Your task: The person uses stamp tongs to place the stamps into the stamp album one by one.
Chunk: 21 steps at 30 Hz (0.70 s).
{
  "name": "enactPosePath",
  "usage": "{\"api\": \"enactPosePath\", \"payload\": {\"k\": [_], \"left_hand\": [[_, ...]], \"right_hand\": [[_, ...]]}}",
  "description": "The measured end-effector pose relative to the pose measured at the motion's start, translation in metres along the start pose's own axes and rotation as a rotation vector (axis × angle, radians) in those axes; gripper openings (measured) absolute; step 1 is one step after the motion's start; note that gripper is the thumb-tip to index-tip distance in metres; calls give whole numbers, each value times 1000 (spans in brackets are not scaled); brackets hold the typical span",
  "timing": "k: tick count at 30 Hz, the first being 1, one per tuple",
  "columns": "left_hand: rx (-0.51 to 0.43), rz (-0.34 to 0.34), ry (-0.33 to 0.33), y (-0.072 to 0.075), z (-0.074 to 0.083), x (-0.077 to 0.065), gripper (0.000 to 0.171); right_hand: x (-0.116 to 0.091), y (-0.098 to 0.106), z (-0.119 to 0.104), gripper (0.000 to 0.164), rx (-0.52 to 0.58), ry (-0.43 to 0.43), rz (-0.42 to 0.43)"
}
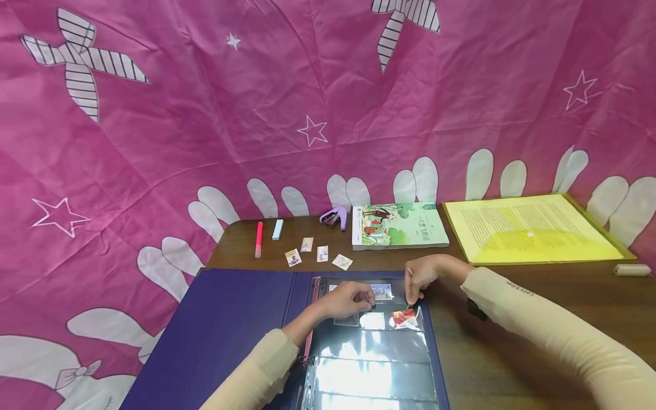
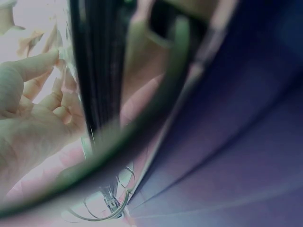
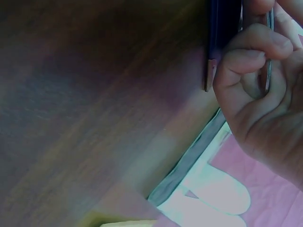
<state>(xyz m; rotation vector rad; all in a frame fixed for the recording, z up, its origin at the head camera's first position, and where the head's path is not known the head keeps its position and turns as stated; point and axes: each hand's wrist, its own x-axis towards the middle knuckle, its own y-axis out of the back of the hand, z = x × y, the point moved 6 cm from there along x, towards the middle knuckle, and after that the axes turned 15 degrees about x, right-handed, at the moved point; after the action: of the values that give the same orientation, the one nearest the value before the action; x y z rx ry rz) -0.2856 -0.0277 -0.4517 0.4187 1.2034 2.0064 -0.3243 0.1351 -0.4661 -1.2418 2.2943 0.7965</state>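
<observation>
A dark blue stamp album (image 1: 236,319) lies open, with a black page of clear strip pockets (image 1: 374,344) on its right side. Over the upper pockets, my left hand (image 1: 344,300) rests with loosely bent fingers; nothing shows in its grasp. My right hand (image 1: 422,278) pinches slim metal tweezers (image 3: 268,52) at the page's right edge, their tips close to a red stamp (image 1: 403,316). That stamp sits at the right end of the second row, beside a pale stamp (image 1: 372,320) and a dark one (image 1: 347,320). A bluish stamp (image 1: 381,291) shows in the top row, partly behind the left hand.
Several loose stamps (image 1: 322,254) lie beyond the album. Behind them are a red marker (image 1: 258,239), a light-blue stick (image 1: 278,229), a purple stapler (image 1: 334,217) and a green book (image 1: 402,226). A yellow folder (image 1: 533,228) and a whitish roll (image 1: 631,270) stand at right.
</observation>
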Motion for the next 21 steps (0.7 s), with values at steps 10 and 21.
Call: {"api": "enactPosePath", "payload": {"k": [10, 21], "left_hand": [[3, 1, 3, -1, -1, 1, 7], [9, 6, -11, 0, 0, 0, 6]], "right_hand": [[-11, 0, 2, 13, 24, 52, 124], [-16, -2, 5, 12, 67, 27, 210]]}}
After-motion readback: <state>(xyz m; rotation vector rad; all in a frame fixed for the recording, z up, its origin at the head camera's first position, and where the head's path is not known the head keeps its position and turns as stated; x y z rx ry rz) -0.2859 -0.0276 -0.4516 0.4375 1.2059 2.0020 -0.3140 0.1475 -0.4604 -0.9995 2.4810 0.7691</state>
